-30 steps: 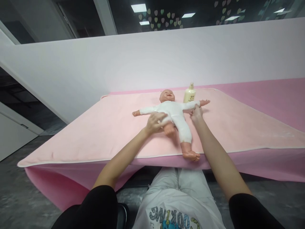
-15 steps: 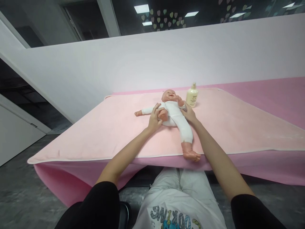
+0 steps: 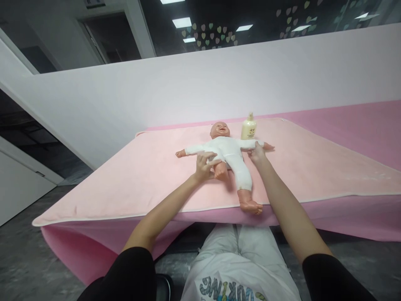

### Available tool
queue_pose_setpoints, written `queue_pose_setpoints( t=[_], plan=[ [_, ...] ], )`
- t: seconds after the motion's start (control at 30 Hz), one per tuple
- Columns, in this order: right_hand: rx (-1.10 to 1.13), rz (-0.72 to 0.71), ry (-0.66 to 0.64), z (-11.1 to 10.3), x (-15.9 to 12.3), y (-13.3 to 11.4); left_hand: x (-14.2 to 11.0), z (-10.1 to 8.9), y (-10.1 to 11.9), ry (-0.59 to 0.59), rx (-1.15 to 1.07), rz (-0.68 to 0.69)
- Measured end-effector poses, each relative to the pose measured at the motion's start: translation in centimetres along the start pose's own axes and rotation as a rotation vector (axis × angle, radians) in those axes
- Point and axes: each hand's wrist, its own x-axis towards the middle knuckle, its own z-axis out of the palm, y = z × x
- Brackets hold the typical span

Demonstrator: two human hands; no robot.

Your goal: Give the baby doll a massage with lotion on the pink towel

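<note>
A baby doll (image 3: 228,149) with a white cloth body lies on its back on a peach towel (image 3: 150,175), head toward the wall. My left hand (image 3: 205,166) is closed around the doll's bent leg, just above its bare foot (image 3: 221,171). With my right hand (image 3: 257,154) I grip the doll's arm (image 3: 248,144), which is stretched out sideways, near the wrist. The doll's other arm lies straight out on the towel, and its other leg reaches to the table's front edge. Behind the outstretched arm stands a pale yellow pump bottle (image 3: 249,127).
The towel covers a table draped in pink cloth (image 3: 372,129). A white wall (image 3: 219,88) rises at the back, with dark glass above it. Part of a black seat (image 3: 164,286) shows beside my legs.
The doll's arm on the right has gone from bent up near its face to stretched out sideways, with my right hand. The bent leg has come down toward me with my left hand.
</note>
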Motion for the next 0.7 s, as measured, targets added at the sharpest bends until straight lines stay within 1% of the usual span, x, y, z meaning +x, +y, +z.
queue_pose_setpoints(
  t=[0.03, 0.07, 0.1, 0.17, 0.2, 0.23, 0.3, 0.4, 0.43, 0.5, 0.57, 0.6, 0.63, 0.67, 0.7],
  plan=[
    [0.058, 0.064, 0.007, -0.1, 0.0, -0.3, 0.0, 0.0, 0.5, -0.007, -0.019, 0.064],
    [0.097, 0.112, 0.017, -0.2, 0.0, -0.5, 0.0, -0.1, 1.0, -0.016, -0.056, 0.165],
    [0.119, 0.140, 0.025, -0.3, 0.0, -0.7, 0.2, -0.2, 1.4, -0.034, -0.104, 0.288],
    [0.121, 0.154, 0.026, -0.3, 0.0, -0.8, 0.5, -0.3, 2.1, -0.111, -0.201, 0.511],
    [0.112, 0.151, 0.027, -0.3, 0.0, -0.8, 0.6, -0.4, 2.3, -0.158, -0.233, 0.574],
    [0.106, 0.150, 0.026, -0.4, 0.1, -0.8, 0.7, -0.4, 2.3, -0.202, -0.247, 0.595],
    [0.117, 0.171, 0.022, -0.5, 0.2, -0.8, 0.8, -0.4, 2.2, -0.243, -0.221, 0.548],
    [0.185, 0.229, 0.023, -0.7, 0.3, -0.9, 0.8, -0.5, 1.4, -0.174, -0.106, 0.418],
    [0.204, 0.241, 0.027, -0.7, 0.2, -1.0, 0.8, -0.5, 0.9, -0.144, -0.067, 0.355],
    [0.219, 0.231, 0.035, -0.5, 0.0, -1.0, 1.1, -0.7, -0.1, -0.086, -0.013, 0.173],
    [0.188, 0.164, 0.038, 0.0, -0.3, -0.8, 1.3, -0.8, -1.2, -0.053, -0.002, -0.049],
    [0.146, 0.105, 0.038, 0.3, -0.5, -0.7, 1.4, -0.8, -1.7, -0.049, -0.016, -0.138],
    [0.082, 0.025, 0.037, 0.7, -0.7, -0.4, 1.5, -0.8, -2.0, -0.067, -0.040, -0.198],
    [-0.004, -0.070, 0.033, 1.1, -0.9, -0.1, 1.5, -0.7, -2.3, -0.108, -0.073, -0.225],
    [-0.102, -0.159, 0.014, 1.4, -1.1, 0.3, 1.4, -0.6, -2.4, -0.164, -0.110, -0.221]
  ],
)
